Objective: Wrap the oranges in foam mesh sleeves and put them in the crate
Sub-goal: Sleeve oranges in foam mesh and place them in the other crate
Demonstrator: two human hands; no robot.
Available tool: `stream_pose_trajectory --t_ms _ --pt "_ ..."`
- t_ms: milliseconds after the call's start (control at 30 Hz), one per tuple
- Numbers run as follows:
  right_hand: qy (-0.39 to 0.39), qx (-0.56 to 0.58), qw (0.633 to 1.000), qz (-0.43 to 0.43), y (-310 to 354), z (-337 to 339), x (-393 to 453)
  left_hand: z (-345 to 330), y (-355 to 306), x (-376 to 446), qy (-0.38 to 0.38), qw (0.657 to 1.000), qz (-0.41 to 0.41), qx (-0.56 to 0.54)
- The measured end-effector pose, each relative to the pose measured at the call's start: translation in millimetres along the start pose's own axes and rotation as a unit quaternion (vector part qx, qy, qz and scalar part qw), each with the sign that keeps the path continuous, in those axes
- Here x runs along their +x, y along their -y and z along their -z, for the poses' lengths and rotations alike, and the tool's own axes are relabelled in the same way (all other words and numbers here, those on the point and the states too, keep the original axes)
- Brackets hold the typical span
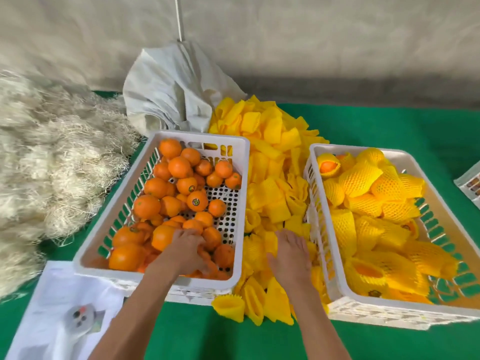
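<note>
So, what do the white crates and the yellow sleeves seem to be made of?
The white crates look like moulded rigid plastic with a smooth, slightly glossy finish: slotted walls, perforated floor. The yellow sleeves look like soft foam netting, matte, with a mesh pattern and crumpled shapes.

Left hand's point(185, 252) fingertips buried among the oranges point(179, 193), grip unclear, right hand's point(291, 253) fingertips sunk into the foam mesh sleeves point(272, 178), small box point(470, 181) cut by right edge, straw pile point(52, 165) blurred, cropped left.
</note>
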State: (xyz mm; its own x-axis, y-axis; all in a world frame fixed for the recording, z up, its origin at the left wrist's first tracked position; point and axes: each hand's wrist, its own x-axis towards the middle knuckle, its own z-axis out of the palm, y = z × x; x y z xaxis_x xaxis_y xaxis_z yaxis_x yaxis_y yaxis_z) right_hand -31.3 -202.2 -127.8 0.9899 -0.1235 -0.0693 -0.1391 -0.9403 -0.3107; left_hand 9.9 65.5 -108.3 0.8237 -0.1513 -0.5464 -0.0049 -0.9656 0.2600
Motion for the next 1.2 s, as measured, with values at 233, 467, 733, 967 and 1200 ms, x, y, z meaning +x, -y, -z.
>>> stream_pose_trajectory --t_ms 233,467,733,967,1200 --pt "0.001 -0.054 0.996 -0.077 -11 -43 6 2 -18 8 -0.004 1.000 0.023 0.010" --pt "0.003 -0.088 0.993 -0.079 -18 -39 13 4 -18 5 -0.132 0.991 0.018 0.013" --pt "-0.184 0.234 0.947 -0.123 6 8 10 19 -60 -27 -0.401 0.824 -0.131 -0.377" --pt "-0.220 0.442 0.868 0.056 51 78 -14 1 -128 -41 -0.353 0.737 -0.177 -0.549" --pt "-0.168 0.470 0.865 0.053 43 65 -24 -10 -142 -41 -0.296 0.698 -0.189 -0.624"
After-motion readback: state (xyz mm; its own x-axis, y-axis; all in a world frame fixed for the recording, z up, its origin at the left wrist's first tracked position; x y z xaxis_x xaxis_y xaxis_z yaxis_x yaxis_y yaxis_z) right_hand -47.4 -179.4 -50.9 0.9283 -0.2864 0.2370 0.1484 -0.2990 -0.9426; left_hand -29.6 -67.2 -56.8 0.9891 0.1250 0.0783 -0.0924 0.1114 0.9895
